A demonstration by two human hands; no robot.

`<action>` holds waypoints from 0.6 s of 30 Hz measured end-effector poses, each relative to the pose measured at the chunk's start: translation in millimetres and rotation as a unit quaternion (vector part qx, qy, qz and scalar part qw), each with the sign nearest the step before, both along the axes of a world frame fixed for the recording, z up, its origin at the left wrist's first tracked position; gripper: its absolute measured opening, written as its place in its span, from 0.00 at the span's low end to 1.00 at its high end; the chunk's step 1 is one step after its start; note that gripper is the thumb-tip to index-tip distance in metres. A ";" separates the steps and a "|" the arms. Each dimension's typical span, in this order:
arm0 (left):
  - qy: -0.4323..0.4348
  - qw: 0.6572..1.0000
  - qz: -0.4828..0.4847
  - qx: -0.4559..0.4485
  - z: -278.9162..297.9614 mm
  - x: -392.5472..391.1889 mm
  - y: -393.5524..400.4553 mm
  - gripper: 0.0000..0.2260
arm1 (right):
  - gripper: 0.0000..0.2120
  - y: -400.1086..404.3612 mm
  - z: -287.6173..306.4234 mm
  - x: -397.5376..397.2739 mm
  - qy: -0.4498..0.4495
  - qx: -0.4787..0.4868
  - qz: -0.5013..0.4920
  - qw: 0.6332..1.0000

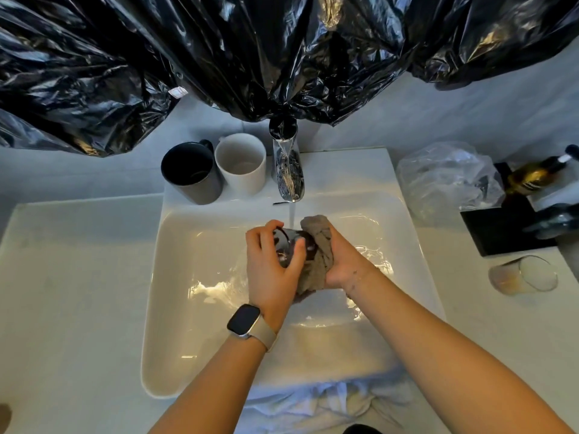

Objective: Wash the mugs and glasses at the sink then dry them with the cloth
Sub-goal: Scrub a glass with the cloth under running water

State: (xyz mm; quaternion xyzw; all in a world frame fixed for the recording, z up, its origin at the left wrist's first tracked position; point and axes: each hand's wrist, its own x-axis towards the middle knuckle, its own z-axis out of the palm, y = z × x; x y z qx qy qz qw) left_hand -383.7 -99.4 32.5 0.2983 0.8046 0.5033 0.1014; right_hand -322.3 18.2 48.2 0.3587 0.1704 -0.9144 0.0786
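Both hands are closed over the sink (pixel 175 277): a glass (pixel 289 247) is gripped by the left hand (pixel 272 267), a cloth (pixel 318 249) by the right hand (pixel 343 261). Under the running stream, the glass should be turned while the cloth is pressed firmly inside.

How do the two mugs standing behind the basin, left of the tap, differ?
The dark grey ceramic mug stands furthest left, its handle pointing away from the camera; the white ceramic mug sits between it and the chrome tap, its handle barely visible at its far left. Both stand upright, mouths open, close together on the sink ledge, untouched by either hand.
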 end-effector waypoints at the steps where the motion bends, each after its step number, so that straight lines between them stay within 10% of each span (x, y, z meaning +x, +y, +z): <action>1: 0.020 1.000 -0.017 -0.007 -0.9 -3.6 -0.1 0.22 | 0.25 2.3 0.3 -3.2 -0.002 -0.001 0.007 1.000; 5: -0.070 0.996 0.058 0.012 -4.1 -16.9 8.5 0.15 | 0.17 -7.9 -6.1 -22.7 -0.036 0.114 -0.072 0.990; 10: -0.359 0.925 0.123 0.022 -9.3 -35.4 25.9 0.11 | 0.09 -37.2 -21.5 -15.5 -0.045 0.482 -0.157 0.861; 18: -0.001 0.998 -0.028 -0.050 -4.1 -19.1 13.6 0.20 | 0.18 18.8 -16.9 -24.6 -0.031 0.042 0.043 0.998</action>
